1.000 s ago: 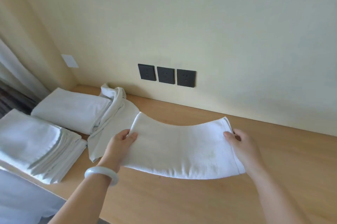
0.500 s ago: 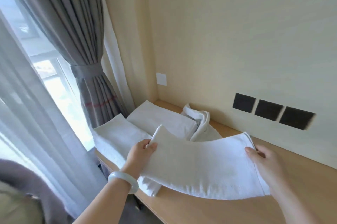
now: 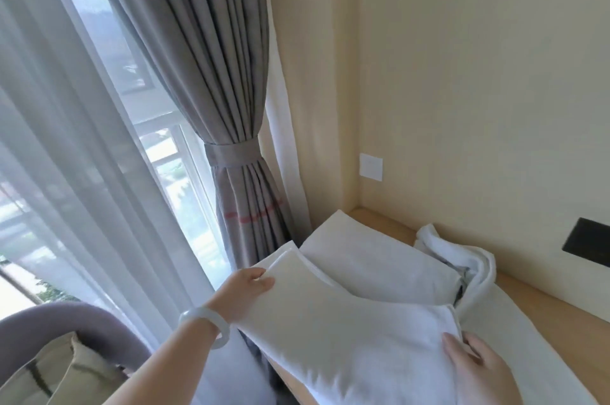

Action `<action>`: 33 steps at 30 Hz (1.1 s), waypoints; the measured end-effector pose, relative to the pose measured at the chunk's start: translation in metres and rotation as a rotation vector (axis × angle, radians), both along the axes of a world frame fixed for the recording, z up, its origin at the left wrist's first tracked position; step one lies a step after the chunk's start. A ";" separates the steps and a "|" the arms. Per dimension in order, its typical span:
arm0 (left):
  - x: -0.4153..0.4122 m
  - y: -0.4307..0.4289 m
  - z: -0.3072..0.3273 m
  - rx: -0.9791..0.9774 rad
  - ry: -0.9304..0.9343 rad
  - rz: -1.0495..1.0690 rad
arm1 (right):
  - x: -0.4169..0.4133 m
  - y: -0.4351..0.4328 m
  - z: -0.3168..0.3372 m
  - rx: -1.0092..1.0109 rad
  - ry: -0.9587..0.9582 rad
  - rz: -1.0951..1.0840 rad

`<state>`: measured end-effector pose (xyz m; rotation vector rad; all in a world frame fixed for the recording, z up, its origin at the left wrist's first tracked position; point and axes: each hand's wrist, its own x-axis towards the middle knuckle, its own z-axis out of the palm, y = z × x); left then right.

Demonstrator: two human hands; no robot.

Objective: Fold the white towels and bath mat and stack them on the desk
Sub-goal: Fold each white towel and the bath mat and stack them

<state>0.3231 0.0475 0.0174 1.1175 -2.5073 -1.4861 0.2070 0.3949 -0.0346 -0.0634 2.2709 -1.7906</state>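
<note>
My left hand (image 3: 244, 289) pinches the folded towel (image 3: 346, 332) at its far-left corner, right hand (image 3: 475, 368) grips its right end, w/ it over the stack (image 3: 373, 259) on the desk (image 3: 541, 302).

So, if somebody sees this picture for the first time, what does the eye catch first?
First the folded white towel in the lower middle, held at its ends by the left hand and the right hand. Then the grey curtain, tied back beside the bright window on the left.

Bright window (image 3: 171, 173) daylight, soft blur
</note>
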 end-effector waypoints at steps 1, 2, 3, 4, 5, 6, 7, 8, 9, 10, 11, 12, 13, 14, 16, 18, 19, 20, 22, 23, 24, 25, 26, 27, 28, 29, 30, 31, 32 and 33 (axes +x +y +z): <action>-0.002 -0.011 0.000 -0.001 -0.018 -0.023 | 0.001 -0.009 -0.003 -0.011 -0.022 -0.022; -0.005 -0.020 0.001 -0.002 -0.035 -0.048 | 0.003 -0.017 -0.006 -0.028 -0.028 -0.040; -0.010 -0.031 0.001 0.003 -0.050 -0.070 | 0.003 -0.023 -0.012 -0.037 -0.028 -0.063; -0.014 -0.041 0.001 0.016 -0.061 -0.089 | 0.005 -0.031 -0.017 -0.044 0.000 -0.078; -0.021 -0.051 0.000 0.025 -0.068 -0.110 | 0.007 -0.042 -0.025 -0.020 0.007 -0.120; -0.027 -0.062 -0.001 0.036 -0.067 -0.133 | 0.013 -0.052 -0.028 0.051 0.014 -0.106; -0.036 -0.073 -0.002 0.056 -0.058 -0.161 | 0.015 -0.057 -0.040 0.063 -0.008 -0.171; -0.046 -0.083 -0.002 0.085 -0.042 -0.185 | 0.018 -0.064 -0.051 -0.002 -0.050 -0.226; -0.056 -0.093 -0.002 0.119 -0.032 -0.205 | 0.025 -0.075 -0.041 -0.018 -0.027 -0.271; -0.067 -0.101 -0.004 0.149 -0.022 -0.223 | 0.027 -0.081 -0.031 0.014 0.095 -0.326; -0.077 -0.111 -0.009 0.157 -0.030 -0.241 | 0.025 -0.086 -0.023 -0.029 0.153 -0.369; -0.087 -0.121 -0.018 0.143 -0.049 -0.266 | 0.022 -0.092 -0.024 0.012 0.180 -0.410; -0.093 -0.129 -0.029 0.100 -0.087 -0.303 | 0.019 -0.096 -0.029 0.052 0.054 -0.434; -0.097 -0.137 -0.042 0.064 -0.130 -0.341 | 0.021 -0.103 -0.033 0.096 -0.076 -0.421; -0.103 -0.149 -0.065 0.064 -0.177 -0.371 | 0.027 -0.111 -0.043 0.219 -0.192 -0.379; -0.105 -0.156 -0.073 0.154 -0.163 -0.369 | 0.036 -0.115 -0.049 0.268 -0.219 -0.380; -0.105 -0.159 -0.072 0.204 -0.169 -0.369 | 0.040 -0.113 -0.049 0.320 -0.196 -0.349; -0.105 -0.161 -0.071 0.252 -0.180 -0.382 | 0.043 -0.115 -0.046 0.373 -0.166 -0.341; -0.106 -0.168 -0.069 0.273 -0.214 -0.471 | 0.048 -0.124 -0.032 0.437 -0.133 -0.344; -0.107 -0.171 -0.067 0.262 -0.222 -0.512 | 0.049 -0.127 -0.031 0.431 -0.129 -0.388; -0.107 -0.174 -0.066 0.261 -0.212 -0.532 | 0.052 -0.129 -0.027 0.426 -0.109 -0.417; -0.108 -0.177 -0.063 0.261 -0.193 -0.540 | 0.051 -0.130 -0.028 0.411 -0.077 -0.460; -0.108 -0.178 -0.062 0.256 -0.171 -0.543 | 0.052 -0.132 -0.027 0.414 -0.048 -0.492; -0.106 -0.180 -0.060 0.236 -0.156 -0.543 | 0.054 -0.132 -0.027 0.406 -0.043 -0.514; -0.105 -0.182 -0.061 0.217 -0.145 -0.536 | 0.054 -0.132 -0.029 0.416 -0.053 -0.525; -0.103 -0.184 -0.063 0.197 -0.145 -0.527 | 0.057 -0.135 -0.031 0.440 -0.072 -0.527; -0.101 -0.186 -0.068 0.182 -0.151 -0.518 | 0.058 -0.137 -0.033 0.464 -0.105 -0.524; -0.098 -0.188 -0.072 0.177 -0.160 -0.508 | 0.059 -0.139 -0.038 0.476 -0.155 -0.521; -0.095 -0.189 -0.075 0.177 -0.162 -0.503 | 0.061 -0.142 -0.043 0.485 -0.200 -0.521; -0.093 -0.190 -0.077 0.179 -0.158 -0.504 | 0.061 -0.142 -0.047 0.485 -0.227 -0.520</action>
